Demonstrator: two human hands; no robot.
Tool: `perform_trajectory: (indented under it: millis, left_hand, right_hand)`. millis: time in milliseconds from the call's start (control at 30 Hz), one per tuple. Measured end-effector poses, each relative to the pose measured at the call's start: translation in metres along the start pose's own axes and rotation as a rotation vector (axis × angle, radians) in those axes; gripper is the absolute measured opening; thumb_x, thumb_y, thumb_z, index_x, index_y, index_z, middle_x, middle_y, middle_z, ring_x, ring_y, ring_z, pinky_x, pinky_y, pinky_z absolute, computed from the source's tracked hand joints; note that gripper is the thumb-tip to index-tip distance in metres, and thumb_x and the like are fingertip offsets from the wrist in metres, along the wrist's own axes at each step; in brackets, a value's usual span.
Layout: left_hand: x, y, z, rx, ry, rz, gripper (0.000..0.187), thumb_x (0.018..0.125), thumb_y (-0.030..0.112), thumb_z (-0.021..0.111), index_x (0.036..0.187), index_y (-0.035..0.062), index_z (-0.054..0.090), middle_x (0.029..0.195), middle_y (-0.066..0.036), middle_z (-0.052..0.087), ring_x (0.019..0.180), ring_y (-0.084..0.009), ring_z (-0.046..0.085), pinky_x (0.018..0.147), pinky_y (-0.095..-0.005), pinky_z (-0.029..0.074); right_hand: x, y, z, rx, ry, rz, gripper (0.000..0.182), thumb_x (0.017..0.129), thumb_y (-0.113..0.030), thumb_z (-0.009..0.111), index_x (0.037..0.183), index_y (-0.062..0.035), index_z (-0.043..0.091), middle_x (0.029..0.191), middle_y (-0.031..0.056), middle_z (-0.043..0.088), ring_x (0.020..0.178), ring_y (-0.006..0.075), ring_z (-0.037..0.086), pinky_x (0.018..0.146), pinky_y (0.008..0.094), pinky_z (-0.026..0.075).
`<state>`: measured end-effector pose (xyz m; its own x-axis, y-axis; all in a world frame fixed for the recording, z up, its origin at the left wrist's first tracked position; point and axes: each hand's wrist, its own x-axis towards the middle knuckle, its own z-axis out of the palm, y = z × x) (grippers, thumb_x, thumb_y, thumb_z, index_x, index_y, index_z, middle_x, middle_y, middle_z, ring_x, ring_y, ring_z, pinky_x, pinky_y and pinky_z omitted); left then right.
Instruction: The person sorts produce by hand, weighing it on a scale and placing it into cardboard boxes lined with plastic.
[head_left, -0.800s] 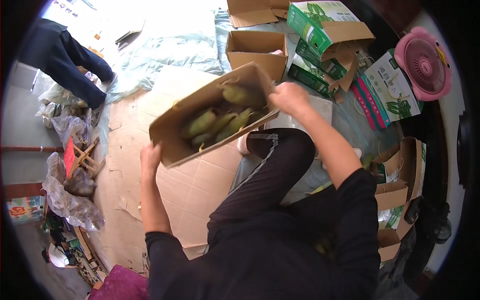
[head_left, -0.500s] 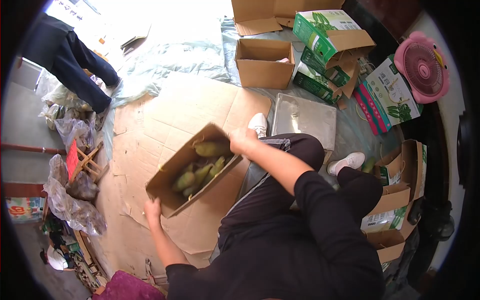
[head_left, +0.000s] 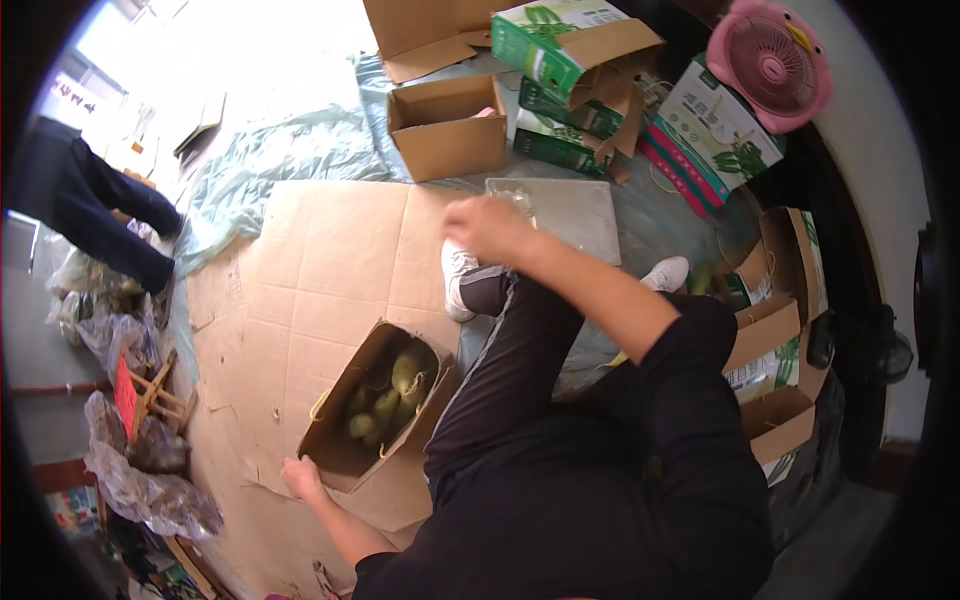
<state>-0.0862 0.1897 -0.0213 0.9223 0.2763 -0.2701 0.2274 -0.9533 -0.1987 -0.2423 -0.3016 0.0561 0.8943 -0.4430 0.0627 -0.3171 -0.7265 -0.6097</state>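
Note:
An uncovered cardboard box (head_left: 418,425) sits by my left leg, with several plump green radishes (head_left: 385,405) inside. My left hand (head_left: 300,478) is closed on the box's lower left corner. Away from the box, my right hand (head_left: 487,230) is raised over my white shoe, at the left edge of a flat metal-topped platform (head_left: 585,215). The fingers of that hand are blurred and partly turned from view. Something clear and shiny, too small to name, shows on the platform beside it.
Flattened cardboard (head_left: 330,260) covers the floor. Another brown box (head_left: 450,145) stands beyond the platform, near green-and-white cartons (head_left: 560,50) and a pink fan (head_left: 770,70). More cartons (head_left: 770,340) line the right. Plastic bags (head_left: 140,480) and a person's dark-trousered legs (head_left: 110,215) are at left.
The box of green radishes has come down and nearer my left leg. My right hand has let go of its far end and moved over to the platform; my left hand still grips it.

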Motion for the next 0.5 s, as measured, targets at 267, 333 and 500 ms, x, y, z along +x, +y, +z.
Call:
perform_trajectory:
  millis: [267, 333, 500]
  left_hand:
    - [-0.022, 0.178, -0.041, -0.211, 0.241, 0.889, 0.042, 0.077, 0.024, 0.065, 0.115, 0.0078, 0.055, 0.112, -0.016, 0.056, 0.105, -0.0335, 0.052, 0.088, -0.0425, 0.043]
    - [-0.065, 0.242, -0.048, -0.132, 0.161, 1.014, 0.041, 0.078, 0.026, 0.065, 0.115, 0.0118, 0.055, 0.111, -0.015, 0.056, 0.106, -0.0324, 0.052, 0.088, -0.0415, 0.043]
    - [-0.111, 0.356, 0.000, 0.238, -0.062, 1.277, 0.043, 0.079, 0.034, 0.064, 0.116, 0.0149, 0.055, 0.115, -0.011, 0.057, 0.109, -0.0311, 0.052, 0.089, -0.0422, 0.043]
  right_hand:
    - [-0.130, 0.131, -0.122, 0.044, 0.259, 0.462, 0.020, 0.076, -0.026, 0.056, 0.080, -0.0079, 0.066, 0.078, 0.0124, 0.065, 0.072, 0.0307, 0.062, 0.066, 0.0395, 0.048]
    - [-0.168, 0.170, -0.113, 0.092, 0.222, 0.595, 0.020, 0.076, -0.026, 0.057, 0.080, -0.0077, 0.066, 0.079, 0.0119, 0.066, 0.072, 0.0299, 0.063, 0.066, 0.0397, 0.048]
    - [-0.227, 0.199, -0.104, -0.298, -0.017, 0.809, 0.020, 0.073, -0.024, 0.060, 0.084, -0.0080, 0.066, 0.078, 0.0116, 0.066, 0.074, 0.0250, 0.064, 0.065, 0.0375, 0.049]
